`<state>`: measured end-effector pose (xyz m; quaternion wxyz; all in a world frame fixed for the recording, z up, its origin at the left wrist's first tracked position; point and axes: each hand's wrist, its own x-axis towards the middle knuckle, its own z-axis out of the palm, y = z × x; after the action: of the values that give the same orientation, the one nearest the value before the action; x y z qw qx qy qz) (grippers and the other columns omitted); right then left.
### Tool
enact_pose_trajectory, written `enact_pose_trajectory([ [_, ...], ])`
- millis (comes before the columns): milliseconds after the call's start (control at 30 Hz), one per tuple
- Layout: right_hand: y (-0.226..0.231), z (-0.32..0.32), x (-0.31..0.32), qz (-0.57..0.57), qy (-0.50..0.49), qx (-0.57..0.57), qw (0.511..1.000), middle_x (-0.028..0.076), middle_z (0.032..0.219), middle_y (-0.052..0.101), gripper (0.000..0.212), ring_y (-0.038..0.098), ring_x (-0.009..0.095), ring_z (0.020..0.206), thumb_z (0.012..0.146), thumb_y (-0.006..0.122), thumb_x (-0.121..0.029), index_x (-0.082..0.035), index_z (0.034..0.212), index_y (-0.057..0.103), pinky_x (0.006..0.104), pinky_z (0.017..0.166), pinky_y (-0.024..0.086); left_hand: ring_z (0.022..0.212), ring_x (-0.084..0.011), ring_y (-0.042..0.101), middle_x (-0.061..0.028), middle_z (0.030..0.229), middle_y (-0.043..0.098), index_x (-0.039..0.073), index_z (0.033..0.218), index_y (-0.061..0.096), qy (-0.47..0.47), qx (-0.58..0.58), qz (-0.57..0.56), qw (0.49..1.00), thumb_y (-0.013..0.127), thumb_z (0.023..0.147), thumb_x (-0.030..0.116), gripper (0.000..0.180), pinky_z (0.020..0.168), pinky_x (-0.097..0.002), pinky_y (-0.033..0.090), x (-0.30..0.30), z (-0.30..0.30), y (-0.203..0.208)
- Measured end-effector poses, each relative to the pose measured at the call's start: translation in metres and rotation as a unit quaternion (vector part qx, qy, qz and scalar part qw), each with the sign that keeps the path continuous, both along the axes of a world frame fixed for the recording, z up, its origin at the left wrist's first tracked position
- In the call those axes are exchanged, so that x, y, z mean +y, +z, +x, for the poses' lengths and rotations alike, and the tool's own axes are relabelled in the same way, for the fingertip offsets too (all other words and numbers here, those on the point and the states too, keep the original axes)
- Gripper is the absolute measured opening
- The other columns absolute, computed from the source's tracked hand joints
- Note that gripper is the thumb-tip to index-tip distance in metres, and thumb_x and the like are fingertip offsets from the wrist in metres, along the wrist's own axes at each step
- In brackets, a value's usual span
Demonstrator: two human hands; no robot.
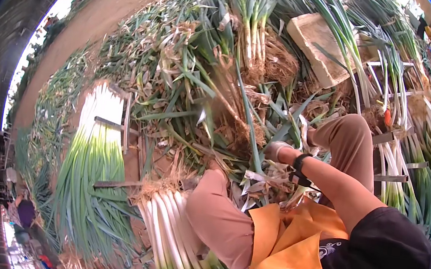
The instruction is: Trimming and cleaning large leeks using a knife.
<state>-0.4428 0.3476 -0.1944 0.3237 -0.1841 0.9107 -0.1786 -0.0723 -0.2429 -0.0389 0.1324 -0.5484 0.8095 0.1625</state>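
My right hand (pixel 277 151), on the arm with a black wristwatch (pixel 301 166), reaches forward between my knees, low over the leaf litter. Its fingers look curled closed, but what they hold, if anything, is hidden. Just left of the fingers are the brown roots of a leek (pixel 246 130), whose stalk slants up to the far left and is partly blurred. A long green leaf (pixel 249 116) runs down past those roots. My left hand does not show. Against my left knee lies a bundle of thick leeks (pixel 175 213), white stems and roots pointing away from me.
Left stands a large bundle of cleaned leeks (pixel 97 141) on a metal rack (pixel 127 123). Ahead are heaped trimmings (pixel 166 57), rooted leeks (pixel 251 30) and a pale foam box (pixel 319 47). More leeks (pixel 397 158) lie on racks at right. Dirt ground (pixel 85 25) stretches beyond.
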Motion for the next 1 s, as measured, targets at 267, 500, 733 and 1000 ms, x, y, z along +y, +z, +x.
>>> enact_pose_trajectory([
  [267,0.002,-0.076,-0.055,-0.137,-0.004,0.087,0.987,0.015,0.099,0.061,0.033,0.059,0.033,0.09,0.082,0.052,-0.024,-0.006,0.108,0.057,0.039,0.081,0.046,0.064,-0.0116,0.058,-0.0079,0.082,0.063,-0.002,0.102,0.062,-0.173,0.349,0.293,0.873,0.055,0.087,0.011,0.022,0.054,-0.0217,0.047,0.31,-0.293,0.042],
  [500,-0.05,-0.129,-0.075,-0.06,0.071,-0.06,0.994,0.019,0.091,0.065,0.038,0.062,0.03,0.087,0.077,0.061,-0.034,-0.002,0.097,0.065,0.0379,0.076,0.049,0.063,-0.008,0.053,-0.0047,0.081,0.062,0.0,0.106,0.061,-0.199,0.329,0.354,0.852,0.052,0.088,0.008,0.021,0.055,-0.0202,0.042,0.354,-0.392,-0.062],
  [733,-0.069,-0.12,-0.082,-0.211,-0.064,-0.141,0.965,0.009,0.095,0.065,0.034,0.062,0.025,0.085,0.083,0.055,-0.031,-0.003,0.099,0.064,0.033,0.073,0.049,0.084,-0.0156,0.06,-0.0112,0.095,0.065,-0.004,0.104,0.061,-0.143,0.294,0.369,0.87,0.056,0.085,0.007,0.022,0.08,-0.0263,0.046,0.363,-0.409,-0.045],
  [1000,0.012,-0.133,-0.16,-0.327,-0.353,-0.341,0.808,0.007,0.069,0.061,0.033,0.056,0.018,0.055,0.074,0.07,-0.034,-0.003,0.086,0.066,0.0331,0.048,0.045,0.083,-0.0199,0.061,-0.0136,0.095,0.066,-0.002,0.102,0.062,-0.199,0.256,0.289,0.9,0.058,0.084,0.01,0.023,0.08,-0.0292,0.047,0.35,-0.409,-0.055],
])
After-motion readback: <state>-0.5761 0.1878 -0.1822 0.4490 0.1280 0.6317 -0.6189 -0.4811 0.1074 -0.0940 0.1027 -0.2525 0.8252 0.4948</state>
